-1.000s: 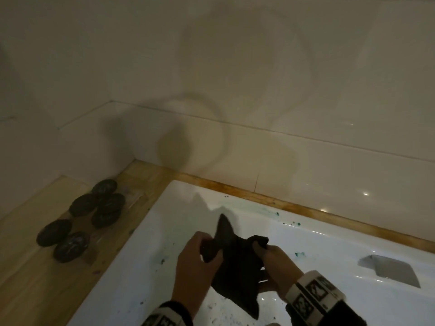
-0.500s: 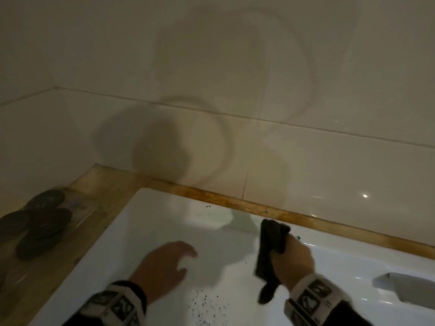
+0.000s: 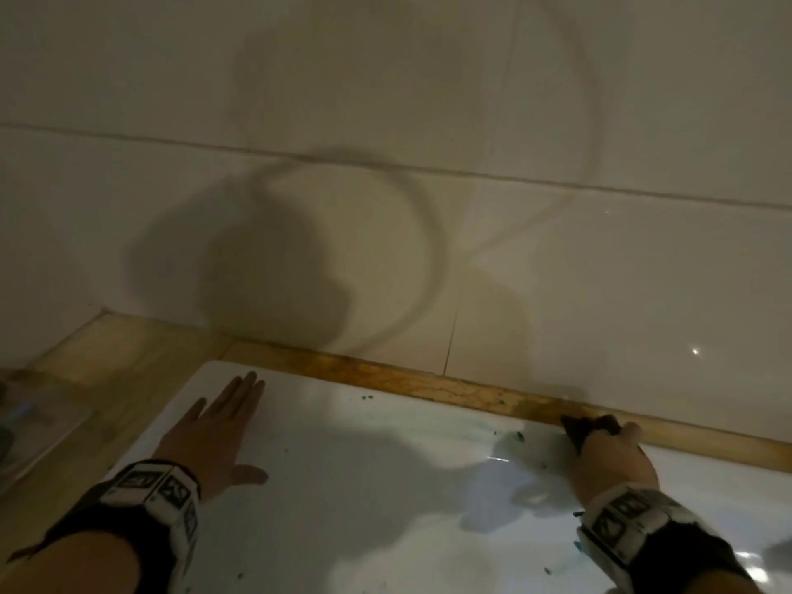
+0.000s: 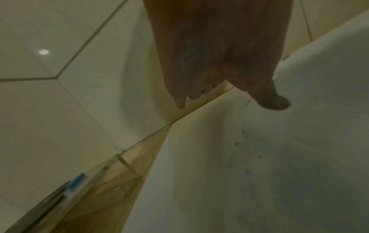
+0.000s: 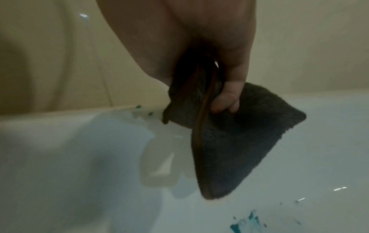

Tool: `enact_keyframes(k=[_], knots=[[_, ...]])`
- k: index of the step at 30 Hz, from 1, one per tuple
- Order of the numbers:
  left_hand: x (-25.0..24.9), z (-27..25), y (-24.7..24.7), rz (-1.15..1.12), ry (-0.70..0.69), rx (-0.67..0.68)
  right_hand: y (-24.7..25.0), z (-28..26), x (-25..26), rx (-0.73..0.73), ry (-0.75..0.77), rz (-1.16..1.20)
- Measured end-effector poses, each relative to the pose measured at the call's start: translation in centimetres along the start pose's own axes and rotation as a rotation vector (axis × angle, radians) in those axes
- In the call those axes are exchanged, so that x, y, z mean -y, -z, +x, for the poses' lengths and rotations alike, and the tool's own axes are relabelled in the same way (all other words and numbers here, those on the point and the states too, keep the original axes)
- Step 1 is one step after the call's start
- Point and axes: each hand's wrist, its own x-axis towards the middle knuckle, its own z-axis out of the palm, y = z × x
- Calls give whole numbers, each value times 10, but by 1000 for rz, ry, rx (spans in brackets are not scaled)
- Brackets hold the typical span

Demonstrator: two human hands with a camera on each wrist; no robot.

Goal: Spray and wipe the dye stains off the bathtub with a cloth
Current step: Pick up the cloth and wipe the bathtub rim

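Note:
The white bathtub (image 3: pixel 364 478) fills the lower part of the head view, with teal dye stains (image 3: pixel 518 436) and specks near its far rim. My right hand (image 3: pixel 608 452) grips a dark grey cloth (image 3: pixel 587 428) and holds it against the tub's far rim, by the wooden ledge. In the right wrist view the folded cloth (image 5: pixel 235 151) hangs from my curled fingers (image 5: pixel 225 102) above a teal smear (image 5: pixel 245 222). My left hand (image 3: pixel 218 426) lies flat with straight fingers on the tub's left corner, holding nothing; the left wrist view shows it (image 4: pixel 219 88) over the white surface (image 4: pixel 249 173).
A wooden ledge (image 3: pixel 428 385) runs along the tub's far edge under a cream tiled wall (image 3: pixel 557 272). It widens at the left (image 3: pixel 107 370), where a clear tray (image 3: pixel 38 426) sits at the frame edge. Loose dark specks dot the tub near the bottom (image 3: pixel 240 575).
A second ago both hands held the cloth. My left hand let go and moved left to lie flat on the tub. My right hand carried the cloth right and forward to the far rim.

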Motion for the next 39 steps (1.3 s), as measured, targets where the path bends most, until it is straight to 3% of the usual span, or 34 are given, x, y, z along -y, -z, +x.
enact_keyframes(k=[2, 5, 7, 10, 14, 16, 18, 20, 21, 26, 29, 30, 32, 34, 36, 37, 39], knots=[[5, 7, -11, 18, -17, 49, -9, -7, 11, 13, -20, 39], [11, 14, -29, -69, -44, 0, -14, -11, 20, 24, 3, -23], [14, 15, -35, -125, -93, -23, -18, -17, 29, 5, 86, -29], [21, 16, -41, -203, -132, -44, -33, -42, 57, 88, 260, 19], [29, 20, -44, -172, -155, -105, -45, -67, 93, 211, 566, 247], [26, 21, -39, -129, -130, -79, -35, -57, 98, 103, 522, 381], [21, 21, -35, -47, -86, 6, -25, -39, 96, -120, 350, 286], [17, 23, -32, -42, -72, 34, -21, -29, 103, -129, 233, 169], [17, 23, -31, -63, -74, 30, -22, -29, 115, -72, 254, 98], [20, 24, -30, -75, -54, 58, -48, -51, 179, 55, 647, -39], [21, 25, -32, -64, -60, 59, -56, -66, 184, 144, 852, -109], [21, 25, -32, -53, -62, 63, -57, -70, 180, 152, 936, -113], [20, 24, -31, -35, -62, 77, -49, -71, 168, 29, 1087, 21], [21, 24, -30, -32, -67, 79, -39, -61, 153, -222, 1031, 210], [21, 24, -30, -42, -71, 76, -31, -44, 147, -423, 847, 219], [21, 25, -30, -43, -70, 73, -29, -38, 153, -415, 771, 180], [21, 25, -30, -38, -71, 65, -35, -36, 176, -185, 672, 94]])
